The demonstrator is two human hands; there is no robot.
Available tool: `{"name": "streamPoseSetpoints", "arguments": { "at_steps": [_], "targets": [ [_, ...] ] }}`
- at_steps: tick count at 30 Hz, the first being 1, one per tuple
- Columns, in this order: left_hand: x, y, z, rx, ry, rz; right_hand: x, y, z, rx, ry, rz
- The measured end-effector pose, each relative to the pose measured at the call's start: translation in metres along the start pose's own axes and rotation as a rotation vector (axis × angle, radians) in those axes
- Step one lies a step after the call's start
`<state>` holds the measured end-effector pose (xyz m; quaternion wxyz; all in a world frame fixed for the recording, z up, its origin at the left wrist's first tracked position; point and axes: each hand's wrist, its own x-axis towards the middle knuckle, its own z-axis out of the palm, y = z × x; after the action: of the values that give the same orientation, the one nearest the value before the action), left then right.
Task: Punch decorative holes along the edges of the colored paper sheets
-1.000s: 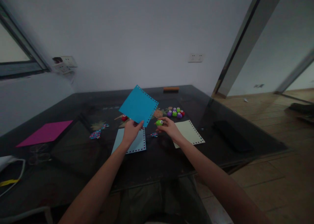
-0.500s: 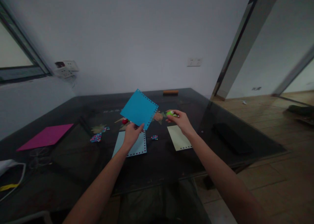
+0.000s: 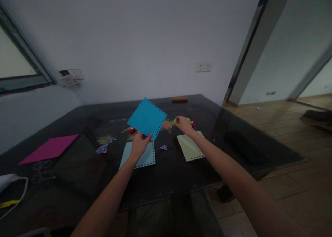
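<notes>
My left hand [image 3: 140, 145] pinches the lower corner of a bright blue sheet [image 3: 146, 117] with holes punched along one edge, holding it tilted above the table. Between the fingertips of my right hand [image 3: 183, 124] is a small green figure with a round eye [image 3: 176, 121]. Just beyond that hand is a red figure with a white eye [image 3: 192, 124], with a bit of green beside it. Another red figure [image 3: 132, 130] shows at the blue sheet's left edge. A pale blue punched sheet [image 3: 144, 157] lies under my left hand, and a pale yellow one [image 3: 190, 147] lies below my right wrist.
On the dark table [image 3: 166, 181] lie a magenta sheet [image 3: 52, 147] at left and colourful small pieces in clusters [image 3: 102, 148]. A brown bar [image 3: 180, 99] lies at the back edge. At right is a long black object [image 3: 245, 147]; a white cable [image 3: 24, 192] is at far left.
My right hand has moved slightly left with the green figure, bringing the red figure beyond it into view. My left hand still holds the blue sheet in nearly the same place.
</notes>
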<state>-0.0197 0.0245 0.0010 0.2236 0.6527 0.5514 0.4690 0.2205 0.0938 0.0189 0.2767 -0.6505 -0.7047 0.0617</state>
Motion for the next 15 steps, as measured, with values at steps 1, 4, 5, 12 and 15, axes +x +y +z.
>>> {"name": "streamPoseSetpoints", "arguments": {
  "at_steps": [1, 4, 5, 12, 15],
  "targets": [
    [0.0, 0.0, 0.0, -0.001, -0.002, -0.002, -0.003, -0.002, 0.006, -0.077, -0.021, -0.005],
    [0.0, 0.0, 0.0, 0.01, -0.003, 0.001, -0.008, -0.005, 0.018, -0.272, -0.062, -0.035],
    [0.0, -0.001, 0.0, 0.012, -0.003, 0.003, -0.009, -0.005, 0.021, -0.313, -0.072, -0.04],
    [0.001, -0.003, 0.001, 0.039, 0.004, -0.003, -0.003, -0.002, 0.031, -0.366, -0.094, -0.051],
    [0.001, -0.003, 0.002, 0.045, 0.0, 0.003, 0.001, -0.001, 0.034, -0.366, -0.099, -0.056]
  ]
}}
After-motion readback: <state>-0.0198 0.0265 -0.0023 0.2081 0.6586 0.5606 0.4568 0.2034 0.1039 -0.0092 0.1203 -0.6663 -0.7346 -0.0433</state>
